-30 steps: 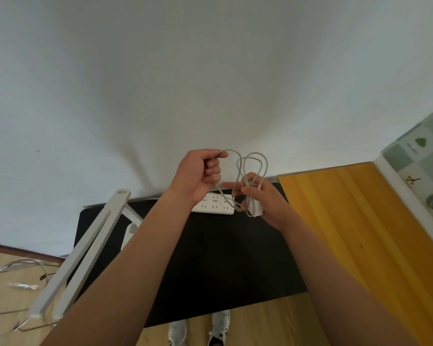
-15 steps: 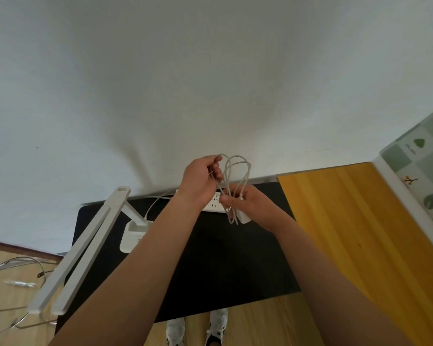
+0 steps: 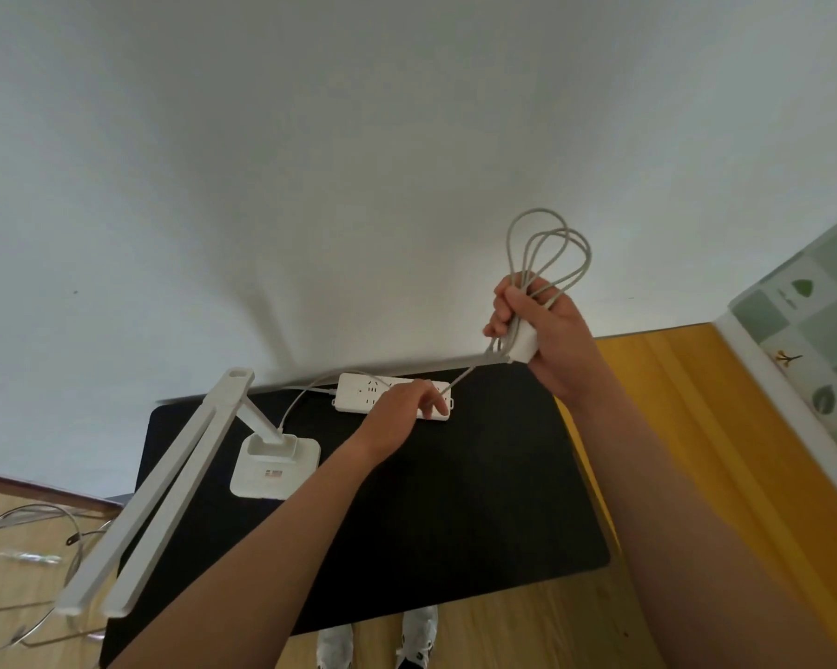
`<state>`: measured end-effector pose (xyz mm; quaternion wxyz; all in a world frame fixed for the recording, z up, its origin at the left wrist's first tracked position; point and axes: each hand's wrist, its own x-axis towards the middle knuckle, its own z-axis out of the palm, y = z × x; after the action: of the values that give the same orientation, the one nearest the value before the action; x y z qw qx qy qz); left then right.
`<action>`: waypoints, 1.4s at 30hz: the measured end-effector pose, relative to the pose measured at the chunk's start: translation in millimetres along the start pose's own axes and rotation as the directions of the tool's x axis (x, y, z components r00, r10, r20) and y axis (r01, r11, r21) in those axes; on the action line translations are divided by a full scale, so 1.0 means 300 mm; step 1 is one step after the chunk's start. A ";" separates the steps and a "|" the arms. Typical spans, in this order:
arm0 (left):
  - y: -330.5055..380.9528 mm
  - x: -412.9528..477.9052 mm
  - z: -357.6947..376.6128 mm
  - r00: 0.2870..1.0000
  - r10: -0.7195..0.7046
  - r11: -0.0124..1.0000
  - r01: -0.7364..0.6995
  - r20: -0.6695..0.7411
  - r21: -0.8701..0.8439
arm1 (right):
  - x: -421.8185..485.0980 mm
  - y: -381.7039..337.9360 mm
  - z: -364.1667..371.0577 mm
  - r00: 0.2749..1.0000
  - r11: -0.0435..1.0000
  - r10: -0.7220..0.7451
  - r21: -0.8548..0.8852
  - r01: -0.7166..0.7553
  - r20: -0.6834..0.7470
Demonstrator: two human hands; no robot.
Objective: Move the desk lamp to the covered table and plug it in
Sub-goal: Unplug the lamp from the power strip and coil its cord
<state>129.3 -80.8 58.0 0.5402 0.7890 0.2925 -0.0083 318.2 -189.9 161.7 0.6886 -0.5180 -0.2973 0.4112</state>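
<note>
Wire frame lying on light wood at far left. Yellow board butting against black-covered table on right, green leaf-patterned surface beyond it. My shoes showing past near edge. Desk lamp standing on cover at left, long arm leaning toward me. Power strip lying at far edge by wall. My left hand resting on strip, fingers loose, hiding its right half. My right hand gripping coiled cable and white plug above table, one strand running down toward strip.
</note>
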 end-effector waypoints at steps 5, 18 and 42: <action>-0.012 0.010 -0.073 0.978 -0.047 0.942 -0.024 -0.204 -0.333 | -0.018 0.011 -0.063 0.999 0.994 0.038 -0.098 -0.042 -0.035; 0.053 0.026 -0.200 0.916 -0.282 0.386 -0.163 -0.285 -0.908 | -0.061 0.307 0.040 0.978 0.861 0.208 -0.478 -0.174 0.018; -0.003 0.002 -0.227 0.874 -0.298 0.641 -0.115 -0.384 -0.759 | -0.030 0.413 0.273 0.945 0.810 0.327 -0.513 -0.284 -0.007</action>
<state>108.8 -22.0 85.5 0.7304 0.4477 0.4325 0.2812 213.5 -143.9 66.8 0.4401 -0.7044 -0.3355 0.4445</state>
